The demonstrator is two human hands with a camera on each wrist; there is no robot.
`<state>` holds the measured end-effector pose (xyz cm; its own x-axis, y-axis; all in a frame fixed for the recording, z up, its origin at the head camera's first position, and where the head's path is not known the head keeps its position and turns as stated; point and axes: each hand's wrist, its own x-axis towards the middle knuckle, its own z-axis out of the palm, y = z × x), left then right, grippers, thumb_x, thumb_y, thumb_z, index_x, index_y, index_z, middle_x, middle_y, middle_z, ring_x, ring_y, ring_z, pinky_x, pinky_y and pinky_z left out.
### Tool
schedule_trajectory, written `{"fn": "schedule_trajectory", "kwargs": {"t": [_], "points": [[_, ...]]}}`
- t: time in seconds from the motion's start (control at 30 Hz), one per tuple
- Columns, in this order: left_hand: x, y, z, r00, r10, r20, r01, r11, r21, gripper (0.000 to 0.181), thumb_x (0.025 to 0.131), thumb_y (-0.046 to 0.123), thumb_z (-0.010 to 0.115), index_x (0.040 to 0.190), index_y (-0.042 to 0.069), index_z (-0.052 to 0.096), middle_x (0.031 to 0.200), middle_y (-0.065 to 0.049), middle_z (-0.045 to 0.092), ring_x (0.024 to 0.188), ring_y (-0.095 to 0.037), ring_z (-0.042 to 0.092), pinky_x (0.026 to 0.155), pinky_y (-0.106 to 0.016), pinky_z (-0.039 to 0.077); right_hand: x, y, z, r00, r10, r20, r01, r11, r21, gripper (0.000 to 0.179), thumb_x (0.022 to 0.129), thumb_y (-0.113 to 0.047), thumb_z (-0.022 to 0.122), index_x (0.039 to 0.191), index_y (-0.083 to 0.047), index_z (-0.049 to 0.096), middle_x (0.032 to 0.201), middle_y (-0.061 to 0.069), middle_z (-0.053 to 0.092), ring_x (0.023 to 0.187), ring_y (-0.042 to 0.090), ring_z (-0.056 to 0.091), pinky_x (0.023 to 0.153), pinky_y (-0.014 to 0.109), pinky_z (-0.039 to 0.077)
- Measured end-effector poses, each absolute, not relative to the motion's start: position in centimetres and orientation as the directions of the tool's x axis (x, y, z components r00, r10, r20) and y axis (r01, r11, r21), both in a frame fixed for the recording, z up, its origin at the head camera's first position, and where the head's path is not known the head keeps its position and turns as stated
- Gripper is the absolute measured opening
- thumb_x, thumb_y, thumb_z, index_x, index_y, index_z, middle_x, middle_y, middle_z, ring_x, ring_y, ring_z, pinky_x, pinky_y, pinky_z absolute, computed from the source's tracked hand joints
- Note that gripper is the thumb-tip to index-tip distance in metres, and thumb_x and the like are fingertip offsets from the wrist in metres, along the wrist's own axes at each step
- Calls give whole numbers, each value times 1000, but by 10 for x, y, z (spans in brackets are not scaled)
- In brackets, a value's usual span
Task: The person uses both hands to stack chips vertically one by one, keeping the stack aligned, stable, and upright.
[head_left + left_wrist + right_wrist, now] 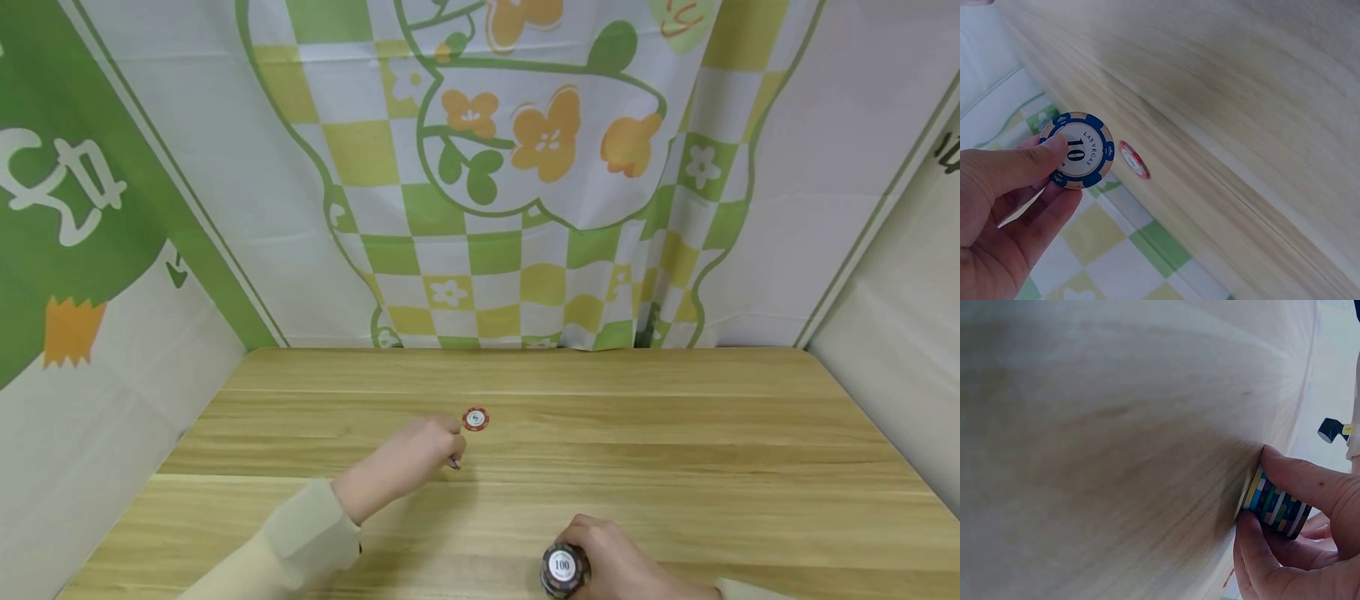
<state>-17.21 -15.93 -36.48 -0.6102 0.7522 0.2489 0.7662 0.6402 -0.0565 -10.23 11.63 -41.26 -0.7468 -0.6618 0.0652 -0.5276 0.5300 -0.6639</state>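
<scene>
Between thumb and fingers my left hand (431, 442) pinches a blue-and-cream poker chip (1079, 150) marked 10, held above the table. Just beyond that hand, a red poker chip (476, 418) marked 5 lies flat on the wood; in the left wrist view it shows edge-on past the held chip. Near the table's front, my right hand (611, 562) grips a stack of poker chips (561, 568), a black chip marked 100 on top. In the right wrist view, thumb and fingers clasp the sides of the stack (1277, 503), whose edges show several colours.
The wooden table (675, 433) spreads under both hands. Behind its far edge hangs a green-and-yellow checked cloth (495, 267) with flowers, and pale fabric walls (885, 333) stand at the sides. A black wrist device (1330, 429) appears by the left sleeve.
</scene>
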Motion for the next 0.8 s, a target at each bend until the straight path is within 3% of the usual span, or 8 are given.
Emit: {"fn": "schedule_trajectory", "kwargs": {"t": [0.37, 0.63, 0.8], "points": [[-162, -147, -361, -592, 780, 205, 782, 617, -89, 16, 67, 12, 75, 59, 16, 61, 62, 9, 41, 59, -3, 39, 51, -12, 31, -102, 117, -414, -750, -659, 60, -525, 537, -661, 39, 52, -1, 81, 87, -7, 65, 81, -10, 55, 75, -1, 52, 68, 20, 48], [-155, -138, -359, -568, 807, 162, 801, 587, -117, 12, 67, 21, 74, 63, 17, 63, 64, 9, 44, 59, -1, 44, 53, -11, 37, -101, 117, -414, -750, -660, 51, -521, 541, -660, 39, 52, -1, 81, 88, -6, 65, 82, -9, 56, 76, 1, 52, 68, 21, 48], [-151, -133, -358, -561, 814, 155, 815, 575, -73, 8, 69, 21, 73, 65, 18, 66, 64, 9, 46, 60, 0, 45, 54, -10, 38, -102, 117, -412, -752, -656, 57, -523, 542, -658, 39, 53, -3, 82, 88, -7, 65, 81, -11, 55, 75, -1, 51, 68, 20, 47]]}}
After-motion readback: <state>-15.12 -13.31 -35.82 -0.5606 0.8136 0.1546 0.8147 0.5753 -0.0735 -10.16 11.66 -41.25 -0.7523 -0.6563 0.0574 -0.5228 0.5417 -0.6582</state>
